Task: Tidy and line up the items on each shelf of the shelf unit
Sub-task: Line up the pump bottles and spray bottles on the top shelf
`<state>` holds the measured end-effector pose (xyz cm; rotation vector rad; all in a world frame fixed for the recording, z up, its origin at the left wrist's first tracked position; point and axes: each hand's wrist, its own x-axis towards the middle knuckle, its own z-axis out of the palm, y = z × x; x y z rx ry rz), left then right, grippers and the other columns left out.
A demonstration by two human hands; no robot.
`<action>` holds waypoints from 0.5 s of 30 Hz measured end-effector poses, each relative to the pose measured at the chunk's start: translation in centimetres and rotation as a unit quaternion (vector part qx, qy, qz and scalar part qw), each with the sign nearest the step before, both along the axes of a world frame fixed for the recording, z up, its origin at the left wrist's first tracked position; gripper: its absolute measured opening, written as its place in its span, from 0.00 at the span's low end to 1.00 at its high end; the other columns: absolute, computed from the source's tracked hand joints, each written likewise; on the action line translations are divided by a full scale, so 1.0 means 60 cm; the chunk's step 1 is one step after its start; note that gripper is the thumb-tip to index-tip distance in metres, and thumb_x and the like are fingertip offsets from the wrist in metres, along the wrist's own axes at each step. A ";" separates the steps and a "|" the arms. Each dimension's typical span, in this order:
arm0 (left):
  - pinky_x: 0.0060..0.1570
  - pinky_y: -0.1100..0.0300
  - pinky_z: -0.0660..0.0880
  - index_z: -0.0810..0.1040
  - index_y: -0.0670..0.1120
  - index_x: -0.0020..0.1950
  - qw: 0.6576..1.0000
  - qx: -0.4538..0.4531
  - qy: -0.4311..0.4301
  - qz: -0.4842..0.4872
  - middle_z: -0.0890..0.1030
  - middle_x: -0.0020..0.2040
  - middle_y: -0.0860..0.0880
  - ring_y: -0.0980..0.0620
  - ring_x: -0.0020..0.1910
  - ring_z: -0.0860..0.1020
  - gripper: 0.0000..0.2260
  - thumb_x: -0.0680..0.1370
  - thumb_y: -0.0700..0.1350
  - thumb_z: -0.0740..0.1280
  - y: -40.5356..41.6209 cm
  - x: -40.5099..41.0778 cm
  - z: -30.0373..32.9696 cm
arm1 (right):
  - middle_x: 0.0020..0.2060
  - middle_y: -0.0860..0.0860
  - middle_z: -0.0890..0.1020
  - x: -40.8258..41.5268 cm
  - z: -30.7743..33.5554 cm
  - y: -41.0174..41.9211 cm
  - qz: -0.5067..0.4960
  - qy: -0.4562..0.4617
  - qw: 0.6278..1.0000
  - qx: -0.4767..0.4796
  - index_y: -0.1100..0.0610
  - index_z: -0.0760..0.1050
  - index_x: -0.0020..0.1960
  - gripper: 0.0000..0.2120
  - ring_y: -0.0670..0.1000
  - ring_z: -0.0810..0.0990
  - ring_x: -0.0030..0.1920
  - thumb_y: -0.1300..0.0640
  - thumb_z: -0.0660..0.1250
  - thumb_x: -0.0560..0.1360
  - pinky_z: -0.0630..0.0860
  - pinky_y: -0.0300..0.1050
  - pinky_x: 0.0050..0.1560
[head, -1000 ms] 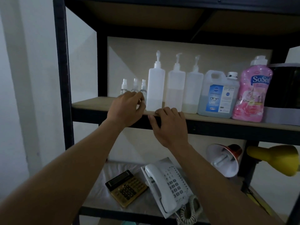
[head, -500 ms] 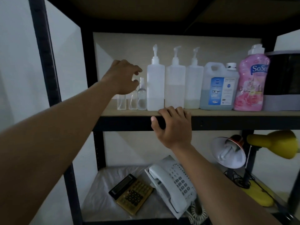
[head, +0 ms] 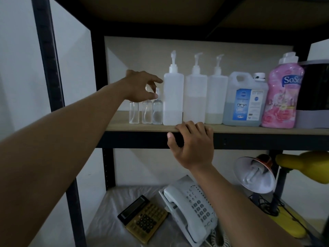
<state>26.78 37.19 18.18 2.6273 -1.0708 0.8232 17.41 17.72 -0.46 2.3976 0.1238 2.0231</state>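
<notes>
The left hand point(head: 140, 88) is pinching the top of a small spray bottle point(head: 147, 111) in the row on the shelf point(head: 142, 128); the right hand point(head: 193, 145) is gripping the shelf's edge. The pink bottle point(head: 282, 97) is showing "SoSo"; the jug point(head: 246, 100) label's small print is unreadable.

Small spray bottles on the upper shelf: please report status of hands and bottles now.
Left hand over the three small spray bottles, fingers at their caps, grip unclear. Right hand holds the shelf edge. Bottles upright in row beside tall pump bottle. Nothing in the way.
</notes>
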 end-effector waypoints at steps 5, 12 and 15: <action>0.70 0.51 0.51 0.70 0.56 0.74 1.000 -0.006 0.007 0.007 0.81 0.59 0.60 0.53 0.69 0.72 0.24 0.79 0.58 0.68 -0.004 0.008 0.002 | 0.42 0.49 0.81 0.002 0.000 0.001 -0.003 -0.006 1.000 0.000 0.54 0.81 0.48 0.19 0.54 0.76 0.44 0.41 0.60 0.80 0.66 0.51 0.48; 0.61 0.51 0.55 0.80 0.57 0.62 1.000 -0.009 -0.010 0.022 0.81 0.51 0.61 0.56 0.59 0.75 0.17 0.77 0.63 0.68 -0.006 0.011 0.000 | 0.42 0.50 0.81 0.001 0.000 0.002 -0.006 -0.003 1.000 0.002 0.55 0.81 0.48 0.19 0.55 0.75 0.44 0.41 0.60 0.80 0.67 0.52 0.49; 0.66 0.48 0.55 0.79 0.56 0.62 0.999 -0.005 -0.018 0.042 0.81 0.55 0.61 0.56 0.60 0.73 0.20 0.76 0.65 0.66 -0.006 0.008 0.001 | 0.42 0.50 0.81 0.001 0.000 0.003 -0.006 -0.004 1.000 0.002 0.55 0.81 0.48 0.20 0.55 0.76 0.45 0.41 0.60 0.80 0.68 0.52 0.49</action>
